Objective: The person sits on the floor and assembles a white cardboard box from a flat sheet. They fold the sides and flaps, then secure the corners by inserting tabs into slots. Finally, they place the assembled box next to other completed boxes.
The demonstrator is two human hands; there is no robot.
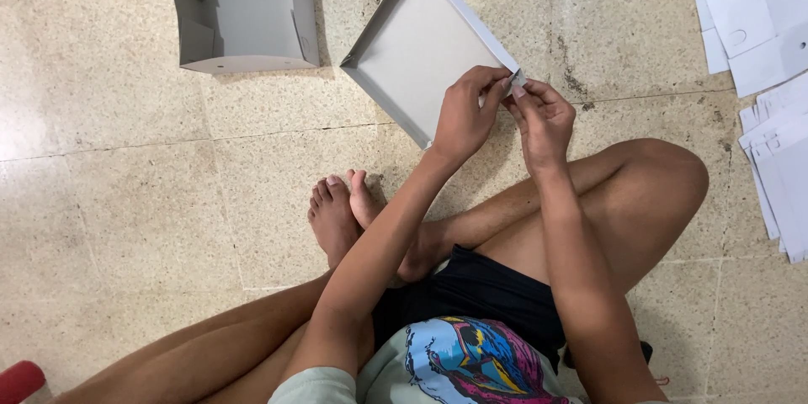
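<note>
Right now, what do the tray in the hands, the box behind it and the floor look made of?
Tray: thin grey paperboard, matte; folded walls, creased corners. Both hands pinch its corner. Box: apparently the same board, with flaps and a punched hole. Floor: speckled stone-look tile, probably terrazzo, slightly glossy, with grout lines.

Hands: I count two (463, 114) (543, 122)
Shallow grey box lids: one (412, 46)
Deep grey boxes: one (244, 8)
Flat white cardboard stacks: I see two, at the floor's right edge (749, 8) (778, 168)

Speckled beige terrazzo floor (126, 194) with thin joint lines, dark stains, perhaps dirt, evenly lit, no furniture in view
</note>
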